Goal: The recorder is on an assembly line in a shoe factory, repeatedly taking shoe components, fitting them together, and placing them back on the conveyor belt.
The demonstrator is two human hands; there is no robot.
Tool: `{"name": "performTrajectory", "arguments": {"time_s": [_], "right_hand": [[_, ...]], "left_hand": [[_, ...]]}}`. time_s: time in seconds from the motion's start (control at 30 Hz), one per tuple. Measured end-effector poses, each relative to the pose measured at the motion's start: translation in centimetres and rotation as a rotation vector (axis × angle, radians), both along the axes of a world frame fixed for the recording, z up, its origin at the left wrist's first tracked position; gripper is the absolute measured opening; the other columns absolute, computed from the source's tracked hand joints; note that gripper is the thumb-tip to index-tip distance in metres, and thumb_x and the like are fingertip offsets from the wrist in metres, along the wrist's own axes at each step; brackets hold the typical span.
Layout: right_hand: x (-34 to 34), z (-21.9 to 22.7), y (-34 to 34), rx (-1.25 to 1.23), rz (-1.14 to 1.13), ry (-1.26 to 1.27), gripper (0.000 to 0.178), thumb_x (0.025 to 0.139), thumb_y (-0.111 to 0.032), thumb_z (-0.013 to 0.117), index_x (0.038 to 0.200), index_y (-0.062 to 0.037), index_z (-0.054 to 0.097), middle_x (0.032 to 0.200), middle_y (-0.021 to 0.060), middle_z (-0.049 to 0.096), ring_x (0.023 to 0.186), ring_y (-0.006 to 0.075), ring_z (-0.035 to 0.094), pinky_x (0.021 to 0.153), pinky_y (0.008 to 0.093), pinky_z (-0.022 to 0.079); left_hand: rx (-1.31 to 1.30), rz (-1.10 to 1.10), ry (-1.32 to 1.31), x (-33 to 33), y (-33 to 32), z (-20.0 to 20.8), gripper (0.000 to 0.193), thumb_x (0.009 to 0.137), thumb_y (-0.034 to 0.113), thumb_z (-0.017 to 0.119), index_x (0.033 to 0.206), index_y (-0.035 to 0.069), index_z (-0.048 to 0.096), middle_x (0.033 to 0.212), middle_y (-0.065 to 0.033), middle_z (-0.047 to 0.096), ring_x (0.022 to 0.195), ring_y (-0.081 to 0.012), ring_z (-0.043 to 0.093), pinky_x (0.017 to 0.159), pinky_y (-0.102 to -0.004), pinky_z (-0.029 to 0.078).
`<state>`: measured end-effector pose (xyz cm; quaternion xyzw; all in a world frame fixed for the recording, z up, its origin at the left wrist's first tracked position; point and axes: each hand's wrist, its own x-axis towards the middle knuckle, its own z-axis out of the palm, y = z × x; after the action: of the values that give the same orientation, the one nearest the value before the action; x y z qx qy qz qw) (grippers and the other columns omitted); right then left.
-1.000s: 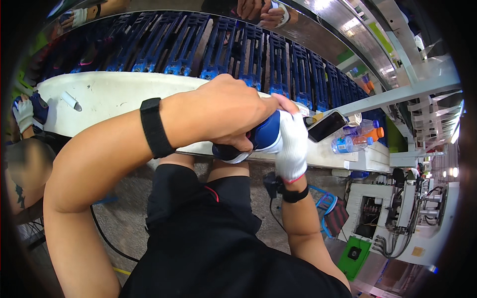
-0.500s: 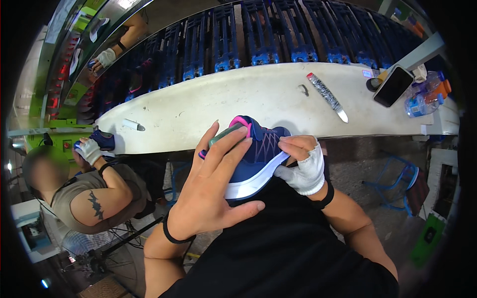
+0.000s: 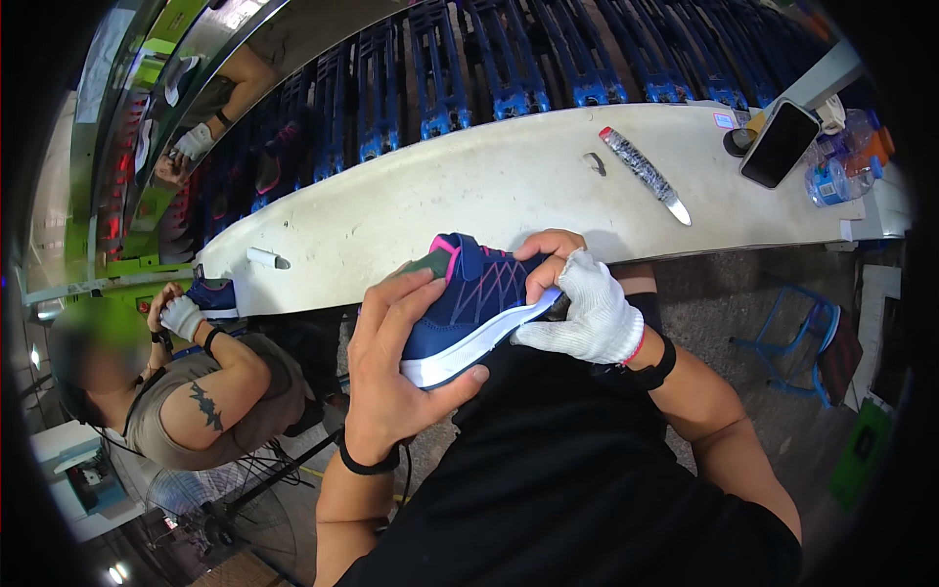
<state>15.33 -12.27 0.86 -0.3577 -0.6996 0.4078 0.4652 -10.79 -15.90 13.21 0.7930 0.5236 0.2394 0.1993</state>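
Note:
A navy sneaker [image 3: 468,303] with pink trim, crossed lines on its side and a white sole is held up in front of my body, at the table's near edge. Bare, my left hand [image 3: 383,357] wraps round its heel end, thumb under the sole and fingers at the collar. Something dull green fills the shoe's opening. On the toe end, my right hand [image 3: 587,308] closes in a white glove with bare fingertips; its fingers lie over the toe and its thumb is below the sole. The palm side of both hands is hidden.
On the white table [image 3: 421,196] lie a wrapped knife-like tool [image 3: 646,176], a small dark strip [image 3: 595,163], a white marker-like piece [image 3: 267,258], a phone [image 3: 780,144] and plastic bottles [image 3: 843,181]. A conveyor of blue racks [image 3: 518,98] runs behind. A co-worker [image 3: 220,391] sits left; a blue stool [image 3: 797,338] stands right.
The sneaker has tilted and shifted slightly left in my hands. My right hand has moved its fingers up over the toe. The co-worker's hands have come together beside another shoe.

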Motion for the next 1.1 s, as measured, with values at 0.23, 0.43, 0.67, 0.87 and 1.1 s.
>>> {"name": "performTrajectory", "arguments": {"time_s": [0.23, 0.43, 0.67, 0.87, 1.1], "right_hand": [[1.9, -0.6, 1.5, -0.233, 0.163, 0.043, 0.097, 0.080, -0.050, 0.101, 0.156, -0.0063, 0.058, 0.148, 0.0180, 0.068, 0.141, 0.0366, 0.063, 0.122, 0.0446, 0.048], [0.8, -2.7, 2.2, -0.081, 0.214, -0.078, 0.084, 0.083, -0.063, 0.093, 0.139, -0.0037, 0.074, 0.121, 0.0217, 0.078, 0.117, 0.0398, 0.075, 0.106, 0.0461, 0.058], [0.7, -3.3, 0.7, -0.142, 0.101, 0.106, 0.073, 0.087, -0.054, 0.094, 0.137, -0.0042, 0.076, 0.119, 0.0170, 0.080, 0.112, 0.0339, 0.077, 0.100, 0.0453, 0.058], [5.1, 0.4, -1.6, -0.202, -0.183, 0.321, 0.056, 0.104, -0.026, 0.081, 0.149, 0.0019, 0.063, 0.142, 0.0186, 0.074, 0.131, 0.0248, 0.070, 0.112, 0.0370, 0.053], [8.6, 5.7, -6.7, -0.053, -0.092, 0.189, 0.141, 0.063, -0.044, 0.113, 0.171, -0.0005, 0.034, 0.168, 0.0259, 0.049, 0.152, 0.0370, 0.055, 0.125, 0.0488, 0.047]], "left_hand": [[0.136, -0.134, 0.104, 0.5, -1.4, -0.4, 0.081, 0.067, 0.033, 0.100, 0.137, 0.002, 0.072, 0.133, -0.0194, 0.069, 0.128, -0.0478, 0.066, 0.121, -0.0645, 0.049], [0.200, -0.122, 0.147, 1.1, -3.1, -0.8, 0.081, 0.072, 0.039, 0.098, 0.138, 0.000, 0.070, 0.134, -0.0201, 0.068, 0.135, -0.0545, 0.062, 0.118, -0.0686, 0.049], [0.212, -0.117, 0.169, 2.6, -2.5, 0.6, 0.078, 0.070, 0.033, 0.099, 0.134, -0.003, 0.072, 0.133, -0.0220, 0.069, 0.127, -0.0458, 0.068, 0.121, -0.0661, 0.049], [0.202, -0.088, -0.104, 4.4, -0.6, 1.2, 0.100, 0.070, 0.030, 0.104, 0.154, 0.000, 0.058, 0.155, -0.0289, 0.059, 0.145, -0.0508, 0.060, 0.124, -0.0606, 0.048], [0.268, -0.347, -0.487, 7.8, 4.5, -5.9, 0.114, 0.074, 0.053, 0.103, 0.161, -0.001, 0.051, 0.161, -0.0280, 0.051, 0.144, -0.0449, 0.057, 0.115, -0.0523, 0.056]]}}
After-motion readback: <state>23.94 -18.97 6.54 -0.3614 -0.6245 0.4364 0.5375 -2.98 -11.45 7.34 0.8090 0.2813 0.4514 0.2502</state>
